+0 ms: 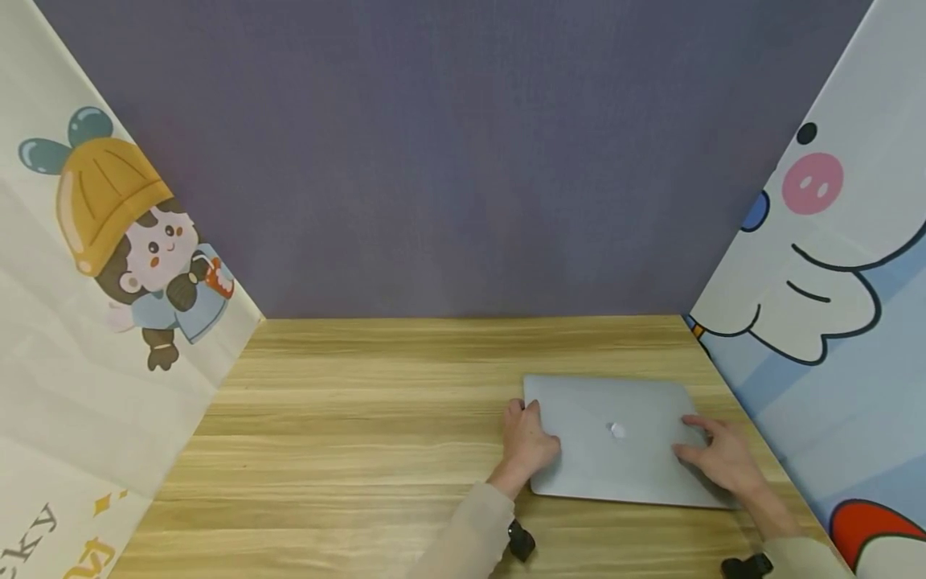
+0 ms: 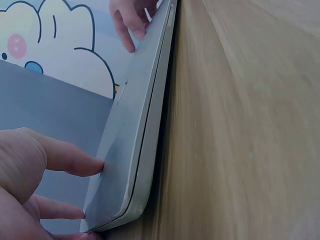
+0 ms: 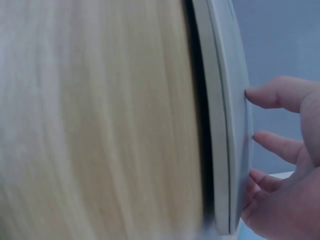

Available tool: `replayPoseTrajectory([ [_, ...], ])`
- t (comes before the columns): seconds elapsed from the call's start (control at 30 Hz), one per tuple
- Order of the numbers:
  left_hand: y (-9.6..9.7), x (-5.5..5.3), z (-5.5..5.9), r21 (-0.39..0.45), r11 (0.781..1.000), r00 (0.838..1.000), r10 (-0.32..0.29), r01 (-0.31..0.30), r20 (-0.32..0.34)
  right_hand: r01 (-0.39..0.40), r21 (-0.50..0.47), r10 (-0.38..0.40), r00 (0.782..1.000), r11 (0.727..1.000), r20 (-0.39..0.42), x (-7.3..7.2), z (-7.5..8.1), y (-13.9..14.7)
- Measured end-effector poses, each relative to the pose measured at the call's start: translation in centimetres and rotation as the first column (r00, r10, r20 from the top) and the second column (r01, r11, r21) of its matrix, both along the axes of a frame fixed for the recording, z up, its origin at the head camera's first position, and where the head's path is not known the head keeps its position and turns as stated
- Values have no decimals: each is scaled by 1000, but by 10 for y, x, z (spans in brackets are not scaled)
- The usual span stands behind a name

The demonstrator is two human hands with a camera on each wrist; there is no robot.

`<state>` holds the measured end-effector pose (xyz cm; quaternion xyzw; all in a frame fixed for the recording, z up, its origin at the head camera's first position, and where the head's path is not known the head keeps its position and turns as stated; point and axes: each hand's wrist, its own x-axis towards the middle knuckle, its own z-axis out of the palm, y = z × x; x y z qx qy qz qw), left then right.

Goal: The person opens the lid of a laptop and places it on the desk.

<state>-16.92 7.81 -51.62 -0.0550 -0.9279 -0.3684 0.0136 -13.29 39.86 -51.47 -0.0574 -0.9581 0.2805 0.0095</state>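
Observation:
A closed silver-grey laptop (image 1: 608,474) lies flat on the wooden table, a small shiny logo in the middle of its lid. At its left side my left hand (image 1: 528,441) grips the edge, the thumb over the lid and the other fingers along the side. On the opposite side my right hand (image 1: 723,457) holds the right edge, with thumb and index finger on the lid. In the right wrist view its other fingers (image 3: 265,181) curl at the edge. Both wrist views show the thin seam between lid and base, and a dark shadow under the laptop.
The wooden table (image 1: 347,418) runs back to a dark grey-blue panel (image 1: 463,161). A white cartoon-printed sheet (image 1: 43,322) flanks the left side, and another printed sheet (image 1: 868,402) stands close beyond the right hand. A black wrist camera (image 1: 521,540) hangs at the left sleeve.

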Motion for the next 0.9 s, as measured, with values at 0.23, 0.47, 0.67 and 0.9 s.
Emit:
replayPoseTrajectory([
  [0.23, -9, 0, 2, 21, 1000, 1000, 3, -3, 17, -10, 9, 10, 999, 1000, -38, 1, 1, -12],
  [0.47, -20, -1, 2, 12, 1000, 1000, 5, -4, -9, -4, -23, 4, 1000, 1000, -12, 1, 3, -26],
  [0.67, -34, -1, 2, 32, 999, 1000, 2, -3, 24, 2, -42, -3, 1000, 999, -26, 1, -2, -41],
  [0.9, -47, -1, 3, 22, 999, 999, 23, -23, 41, 15, -84, -12, 999, 996, 29, -4, -1, -57],
])
